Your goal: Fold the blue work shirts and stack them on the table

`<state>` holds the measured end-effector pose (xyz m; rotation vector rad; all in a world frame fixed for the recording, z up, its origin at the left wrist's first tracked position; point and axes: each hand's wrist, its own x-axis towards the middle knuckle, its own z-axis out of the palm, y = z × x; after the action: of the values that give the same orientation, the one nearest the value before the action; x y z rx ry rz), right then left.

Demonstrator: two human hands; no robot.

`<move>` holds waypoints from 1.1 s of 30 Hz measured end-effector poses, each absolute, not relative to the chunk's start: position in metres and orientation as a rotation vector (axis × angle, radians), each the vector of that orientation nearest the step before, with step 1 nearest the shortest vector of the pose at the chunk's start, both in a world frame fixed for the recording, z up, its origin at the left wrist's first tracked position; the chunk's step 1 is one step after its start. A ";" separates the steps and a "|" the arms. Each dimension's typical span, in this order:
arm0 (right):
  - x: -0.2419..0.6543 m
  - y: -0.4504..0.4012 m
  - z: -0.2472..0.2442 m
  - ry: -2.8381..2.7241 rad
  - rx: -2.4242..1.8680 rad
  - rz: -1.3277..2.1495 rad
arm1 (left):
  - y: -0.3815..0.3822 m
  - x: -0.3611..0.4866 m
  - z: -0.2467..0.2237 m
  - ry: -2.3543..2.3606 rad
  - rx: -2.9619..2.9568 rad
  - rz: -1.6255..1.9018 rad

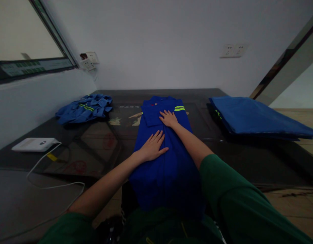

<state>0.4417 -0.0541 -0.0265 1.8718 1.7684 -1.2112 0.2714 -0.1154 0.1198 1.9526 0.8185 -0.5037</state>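
A blue work jacket [171, 169] with yellow-green reflective stripes lies before me on the dark table, its collar toward the wall. One sleeve is folded across its upper part. The near end hangs over the table edge toward my body. My left hand [153, 146] rests flat on the middle of the jacket, fingers stretched out. Farther up, my right hand [169, 118] presses flat on the folded sleeve beside the stripes, its fingers spread.
On the dark table [125, 135], a crumpled blue garment [85, 108] lies at the back left. A white device [35, 144] with a white cable [57, 187] sits at the left. A flat blue stack [258, 115] lies at the right. The wall [156, 44] stands behind.
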 end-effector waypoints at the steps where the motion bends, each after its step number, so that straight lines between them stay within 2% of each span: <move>1: 0.442 -0.054 -0.026 1.776 1.881 -1.204 | -0.113 0.270 0.121 0.789 1.950 -0.512; 7: 0.442 -0.056 -0.021 1.800 1.885 -1.197 | -0.128 0.271 0.146 0.742 1.968 -0.492; 12: 0.437 -0.058 -0.005 1.949 2.006 -1.048 | -0.169 0.262 0.213 0.830 1.825 -0.393; 15: 0.435 -0.057 0.019 2.067 2.005 -1.072 | -0.181 0.238 0.262 0.766 1.597 -0.285; 18: 0.445 -0.064 0.070 2.137 1.991 -1.307 | -0.187 0.204 0.285 0.832 1.309 -0.185; 21: 0.474 -0.094 0.151 1.994 1.869 -1.821 | -0.208 0.172 0.271 1.211 1.164 -0.176; 24: 0.516 -0.153 0.236 1.381 1.471 -2.301 | -0.248 0.156 0.239 1.535 1.104 -0.191; 26: 0.541 -0.204 0.270 0.958 1.228 -2.411 | -0.277 0.156 0.220 1.577 1.013 -0.140; 29: 0.557 -0.283 0.275 0.744 1.538 -2.248 | -0.307 0.164 0.204 1.583 0.864 -0.066; 33: 0.532 -0.353 0.238 0.597 2.097 -2.198 | -0.313 0.173 0.208 1.638 0.738 -0.037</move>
<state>0.5324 -0.3532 0.2383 2.0970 0.5966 -2.1977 0.1730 -0.3127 0.2079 0.7383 1.6378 -0.0370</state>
